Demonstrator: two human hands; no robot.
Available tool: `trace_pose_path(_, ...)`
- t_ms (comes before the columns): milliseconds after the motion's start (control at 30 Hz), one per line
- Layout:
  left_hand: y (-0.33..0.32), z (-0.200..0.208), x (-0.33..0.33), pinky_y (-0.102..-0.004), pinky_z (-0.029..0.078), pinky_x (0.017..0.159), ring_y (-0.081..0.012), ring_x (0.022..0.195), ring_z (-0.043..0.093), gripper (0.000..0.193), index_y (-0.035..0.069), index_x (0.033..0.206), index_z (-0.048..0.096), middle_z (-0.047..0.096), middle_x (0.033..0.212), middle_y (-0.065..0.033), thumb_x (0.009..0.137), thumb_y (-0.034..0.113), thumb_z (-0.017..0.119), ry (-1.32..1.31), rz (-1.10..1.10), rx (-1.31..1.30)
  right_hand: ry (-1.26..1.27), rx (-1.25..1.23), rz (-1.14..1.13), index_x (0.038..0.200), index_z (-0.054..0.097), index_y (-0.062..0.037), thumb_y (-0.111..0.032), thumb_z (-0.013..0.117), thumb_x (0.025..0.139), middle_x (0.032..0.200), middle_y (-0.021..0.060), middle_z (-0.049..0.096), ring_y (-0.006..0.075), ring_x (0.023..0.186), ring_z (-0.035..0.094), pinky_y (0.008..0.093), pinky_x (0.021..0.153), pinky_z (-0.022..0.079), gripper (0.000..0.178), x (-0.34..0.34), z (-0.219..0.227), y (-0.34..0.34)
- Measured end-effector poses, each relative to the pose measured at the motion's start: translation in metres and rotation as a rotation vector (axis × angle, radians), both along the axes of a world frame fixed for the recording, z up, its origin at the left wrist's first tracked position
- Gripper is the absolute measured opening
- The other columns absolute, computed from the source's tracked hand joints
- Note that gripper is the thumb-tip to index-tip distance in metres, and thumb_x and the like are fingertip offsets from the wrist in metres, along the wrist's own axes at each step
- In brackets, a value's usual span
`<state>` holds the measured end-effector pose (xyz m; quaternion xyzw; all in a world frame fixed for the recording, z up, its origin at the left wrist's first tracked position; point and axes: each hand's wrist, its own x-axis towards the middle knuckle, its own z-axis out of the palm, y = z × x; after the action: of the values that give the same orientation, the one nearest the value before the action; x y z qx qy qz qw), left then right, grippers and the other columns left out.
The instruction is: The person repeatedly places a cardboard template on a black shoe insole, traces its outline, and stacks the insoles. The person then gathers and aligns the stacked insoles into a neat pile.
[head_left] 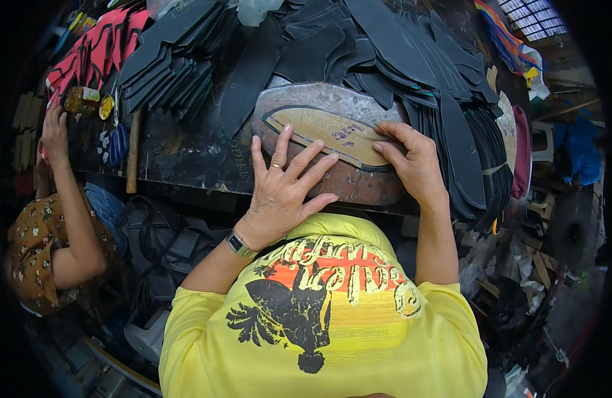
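Sole template (332,126), tan and dark-edged, lies on the slab (366,187) at the table's (193,156) near edge, dark sole pieces (419,56) piled beyond. I rest the left hand (279,186) on it, fingers spread; the right hand (412,156) touches its right end, whether pinching I can't tell.

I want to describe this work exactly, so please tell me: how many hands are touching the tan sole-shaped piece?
2 on the tan piece: the left hand, spread over its near edge, and the right hand at its right end. None seems hidden.
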<state>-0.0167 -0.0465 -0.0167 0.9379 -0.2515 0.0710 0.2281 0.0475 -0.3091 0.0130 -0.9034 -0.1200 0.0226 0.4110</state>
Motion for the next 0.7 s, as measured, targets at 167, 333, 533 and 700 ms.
trace_pose_path(167, 0.0009, 0.0016, 0.0017, -0.0729, 0.011, 0.12, -0.0418, 0.154, 0.025, 0.066, 0.029, 0.146, 0.061, 0.048, 0.155, -0.0032, 0.086, 0.054, 0.075, 0.006, -0.017, 0.029, 0.008, 0.008, -0.006, 0.12, 0.071, 0.0033, -0.002, 0.076, 0.088, 0.112, 0.015, 0.076, 0.0224, 0.102, 0.073, 0.0318, 0.092, 0.056, 0.032, -0.0005, -0.0004, -0.0003)
trace_pose_path(333, -0.0031, 0.0038, 0.0013, -0.0741, 0.016, 0.119, -0.0513, 0.152, 0.022, 0.07, 0.034, 0.15, 0.056, 0.043, 0.155, -0.0096, 0.086, 0.058, 0.073, 0.016, -0.06, 0.073, 0.015, 0.034, -0.01, 0.12, 0.071, 0.0029, -0.004, 0.077, 0.089, 0.112, 0.0145, 0.076, 0.022, 0.102, 0.073, 0.0317, 0.092, 0.056, 0.033, -0.0012, -0.0018, -0.0007)
trace_pose_path(533, -0.0064, 0.004, 0.0013, -0.0737, 0.018, 0.119, -0.0571, 0.15, 0.019, 0.078, 0.036, 0.153, 0.052, 0.037, 0.154, -0.0147, 0.082, 0.058, 0.076, 0.008, -0.089, 0.107, 0.014, 0.033, -0.006, 0.121, 0.071, 0.003, -0.005, 0.076, 0.09, 0.113, 0.0144, 0.076, 0.0228, 0.103, 0.073, 0.0323, 0.092, 0.056, 0.032, -0.0019, 0.0001, -0.0001)
trace_pose_path(700, -0.0065, 0.0061, 0.0014, -0.0738, 0.018, 0.119, -0.0575, 0.15, 0.018, 0.081, 0.036, 0.154, 0.05, 0.036, 0.154, -0.0154, 0.08, 0.058, 0.078, 0.011, -0.095, 0.122, 0.019, 0.029, -0.006, 0.121, 0.071, 0.0032, -0.005, 0.076, 0.09, 0.113, 0.0146, 0.076, 0.023, 0.103, 0.073, 0.0324, 0.092, 0.056, 0.032, -0.0024, -0.0005, -0.0001)
